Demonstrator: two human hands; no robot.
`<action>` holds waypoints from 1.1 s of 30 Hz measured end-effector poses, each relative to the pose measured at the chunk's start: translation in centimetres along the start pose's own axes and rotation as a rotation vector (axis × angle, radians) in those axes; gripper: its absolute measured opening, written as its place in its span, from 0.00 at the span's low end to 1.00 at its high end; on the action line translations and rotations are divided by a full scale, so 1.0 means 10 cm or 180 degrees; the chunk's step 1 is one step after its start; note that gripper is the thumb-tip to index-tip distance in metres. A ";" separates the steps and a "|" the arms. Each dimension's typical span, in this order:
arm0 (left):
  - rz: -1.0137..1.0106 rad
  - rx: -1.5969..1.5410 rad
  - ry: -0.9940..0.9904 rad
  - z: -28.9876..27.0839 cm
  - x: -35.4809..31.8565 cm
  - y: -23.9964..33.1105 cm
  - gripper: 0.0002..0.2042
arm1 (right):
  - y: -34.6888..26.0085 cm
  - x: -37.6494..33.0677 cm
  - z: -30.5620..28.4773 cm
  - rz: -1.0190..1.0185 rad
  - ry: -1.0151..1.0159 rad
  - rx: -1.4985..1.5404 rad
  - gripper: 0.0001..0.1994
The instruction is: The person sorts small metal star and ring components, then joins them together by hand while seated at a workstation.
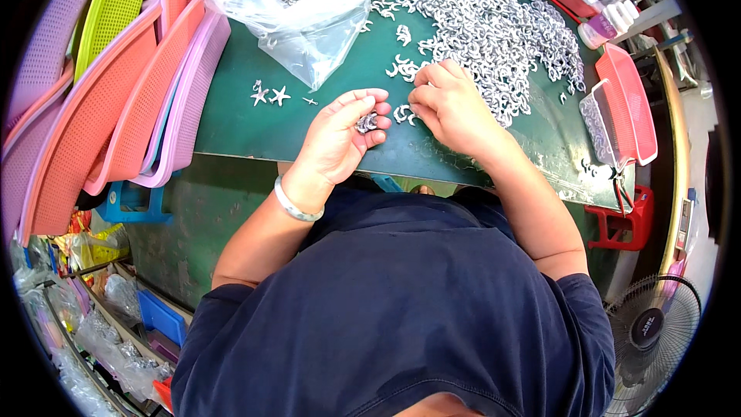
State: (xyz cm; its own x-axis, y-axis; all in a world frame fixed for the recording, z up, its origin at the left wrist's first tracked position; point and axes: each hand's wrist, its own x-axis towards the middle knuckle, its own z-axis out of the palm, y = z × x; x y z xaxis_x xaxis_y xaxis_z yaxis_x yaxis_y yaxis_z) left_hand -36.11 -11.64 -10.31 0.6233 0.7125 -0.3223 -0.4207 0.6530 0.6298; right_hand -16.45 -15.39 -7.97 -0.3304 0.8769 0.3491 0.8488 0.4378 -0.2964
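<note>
Several small silver curved metal pieces sit in the curled fingers of my left hand, which is turned palm up above the table's near edge. To its right, my right hand reaches down to the tabletop with its fingers bent together. What is between those fingers, if anything, is hidden. A few loose curved pieces lie right by its fingertips. Beyond it spreads a large pile of the same curved metal pieces. Two star-shaped metal pieces lie left of my left hand, with a small pin-like piece nearby.
A clear plastic bag with more metal pieces lies on the green table. Plastic baskets stand stacked at the left. At the right are a pink basket, a red stool and a black fan.
</note>
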 end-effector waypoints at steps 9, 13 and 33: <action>0.0069 0.0039 0.0003 -0.01 -0.03 -0.04 0.09 | -0.05 0.10 0.09 -0.0056 -0.0138 -0.0166 0.04; 0.0073 0.0051 -0.0001 0.01 -0.02 -0.03 0.09 | -0.03 0.12 0.14 -0.0114 -0.0077 -0.0132 0.03; 0.0156 -0.0513 -0.0179 0.13 0.08 -0.17 0.12 | -0.13 0.06 -0.02 -0.0285 0.0992 0.0790 0.07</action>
State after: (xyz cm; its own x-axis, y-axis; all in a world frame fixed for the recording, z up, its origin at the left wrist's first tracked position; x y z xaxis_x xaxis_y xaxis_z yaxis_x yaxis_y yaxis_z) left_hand -34.03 -12.53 -10.74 0.6335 0.7319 -0.2511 -0.5489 0.6538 0.5208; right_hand -17.69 -15.45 -7.18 -0.2252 0.7478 0.6246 0.6845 0.5776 -0.4448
